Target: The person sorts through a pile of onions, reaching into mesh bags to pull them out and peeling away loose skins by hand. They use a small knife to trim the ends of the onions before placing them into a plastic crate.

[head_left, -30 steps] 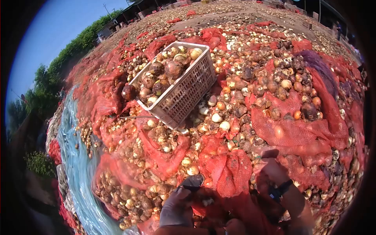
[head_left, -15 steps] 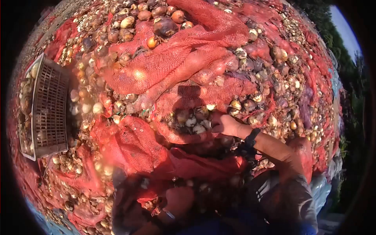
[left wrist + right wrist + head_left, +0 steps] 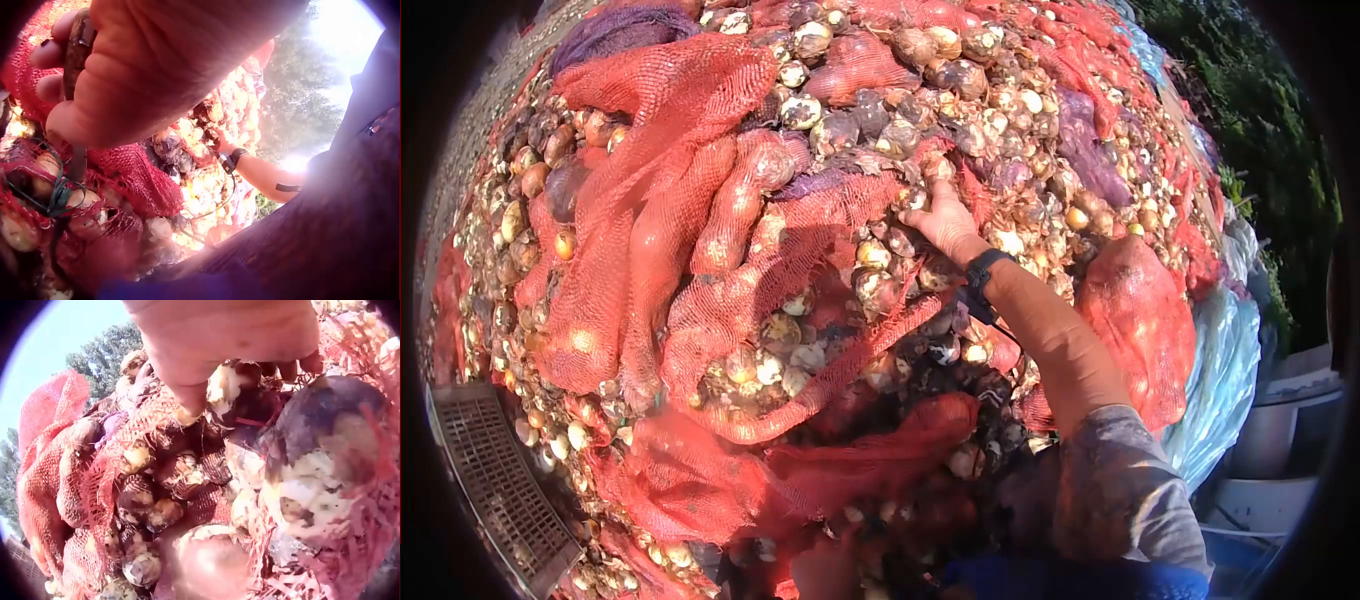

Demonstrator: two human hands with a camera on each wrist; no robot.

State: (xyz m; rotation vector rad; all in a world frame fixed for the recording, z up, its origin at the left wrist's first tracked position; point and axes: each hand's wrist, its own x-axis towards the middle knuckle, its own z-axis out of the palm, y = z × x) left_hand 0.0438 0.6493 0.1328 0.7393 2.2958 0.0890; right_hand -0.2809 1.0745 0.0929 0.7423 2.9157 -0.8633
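Observation:
In the left wrist view, the left hand (image 3: 150, 69) curls its fingers round the dark handle of a knife (image 3: 78, 56), its blade pointing down beside a green tie on red netting. The right hand (image 3: 945, 218) reaches to the far edge of a torn red mesh bag (image 3: 830, 205) and grips it among onions; the fingertips are partly hidden. From the right wrist view, the right hand (image 3: 231, 344) arches over a peeling onion (image 3: 222, 390) at the bag's opening, with more onions (image 3: 140, 569) inside, several dark and blemished.
A plastic crate (image 3: 500, 490) stands at the lower left. Loose onions and red netting (image 3: 1135, 330) spread all round. Purple netting (image 3: 625, 35) lies at the upper left, blue plastic sheeting (image 3: 1220, 370) at the right, trees (image 3: 1250, 130) beyond it.
The head view has swung to the right and the crate now shows at the lower left. The right hand has moved from the bag's near edge to its far edge, and the bag's opening looks wider.

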